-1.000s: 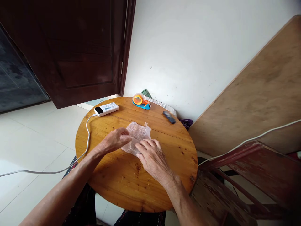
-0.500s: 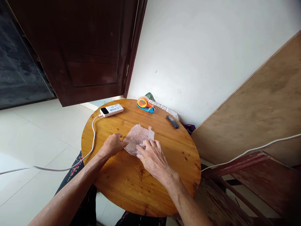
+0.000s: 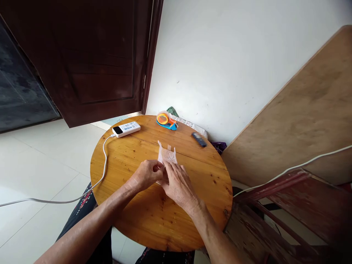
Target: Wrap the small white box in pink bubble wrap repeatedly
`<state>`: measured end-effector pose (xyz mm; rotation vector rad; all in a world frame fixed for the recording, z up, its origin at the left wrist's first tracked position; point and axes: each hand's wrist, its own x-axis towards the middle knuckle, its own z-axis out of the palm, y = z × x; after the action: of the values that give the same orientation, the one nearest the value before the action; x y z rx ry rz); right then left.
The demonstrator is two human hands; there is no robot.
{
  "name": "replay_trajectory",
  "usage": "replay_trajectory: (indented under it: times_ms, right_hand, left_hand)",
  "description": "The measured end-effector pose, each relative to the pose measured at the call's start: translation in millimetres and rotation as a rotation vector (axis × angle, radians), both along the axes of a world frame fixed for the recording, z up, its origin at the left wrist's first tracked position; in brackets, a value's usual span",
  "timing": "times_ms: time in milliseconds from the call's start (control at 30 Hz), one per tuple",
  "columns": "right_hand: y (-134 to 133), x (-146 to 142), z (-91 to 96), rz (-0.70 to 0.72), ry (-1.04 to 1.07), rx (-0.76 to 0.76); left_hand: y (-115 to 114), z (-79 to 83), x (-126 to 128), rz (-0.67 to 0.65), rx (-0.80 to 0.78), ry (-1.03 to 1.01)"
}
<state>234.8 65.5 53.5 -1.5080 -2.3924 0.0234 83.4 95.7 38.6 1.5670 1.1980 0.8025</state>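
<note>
A piece of bubble wrap (image 3: 168, 156) lies on the round wooden table (image 3: 137, 227), with its left side folded up and a small strip of tape standing at its far edge. My left hand (image 3: 147, 174) pinches the folded left edge, fingers curled. Close against it, my right hand (image 3: 177, 179) lies over the near part of the wrap, fingers bent and pressed down on it. The hands hide the near half of the bubble wrap and anything inside it.
A white power bank (image 3: 127, 129) with a white cable (image 3: 105, 157) sits at the table's far left. At the back stands an orange and blue tape dispenser (image 3: 167, 121). A blurred dark object (image 3: 199, 139) lies to its right. A wooden chair (image 3: 275, 198) stands at the right.
My left hand has moved right and folded the left side of the bubble wrap inward, so the wrap looks narrower. My right hand stays on it. The view has shifted slightly.
</note>
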Motion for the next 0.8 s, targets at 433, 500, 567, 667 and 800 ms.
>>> replay_trajectory:
  times_ms: [433, 500, 567, 667, 800]
  right_hand:
    - [-25.0, 52.3, -17.6, -0.125, 0.382, -0.173]
    - [-28.3, 55.7, -19.9, -0.216, 0.454, -0.197]
    - [-29.2, 58.0, -23.9, -0.319, 0.529, -0.213]
    - [-27.5, 58.9, -29.2, -0.446, 0.579, -0.207]
    - [-24.8, 56.0, -27.7, -0.553, 0.469, -0.156]
  left_hand:
    - [-7.3, 25.5, -9.5, -0.351, 0.486, 0.501]
    - [-4.7, 16.8, -10.4, -0.335, 0.609, 0.505]
    - [-2.1, 5.3, -10.2, -0.297, 0.689, 0.464]
    - [-0.4, -10.0, -7.3, -0.229, 0.694, 0.366]
    - [-6.3, -16.8, 0.1, -0.166, 0.662, 0.342]
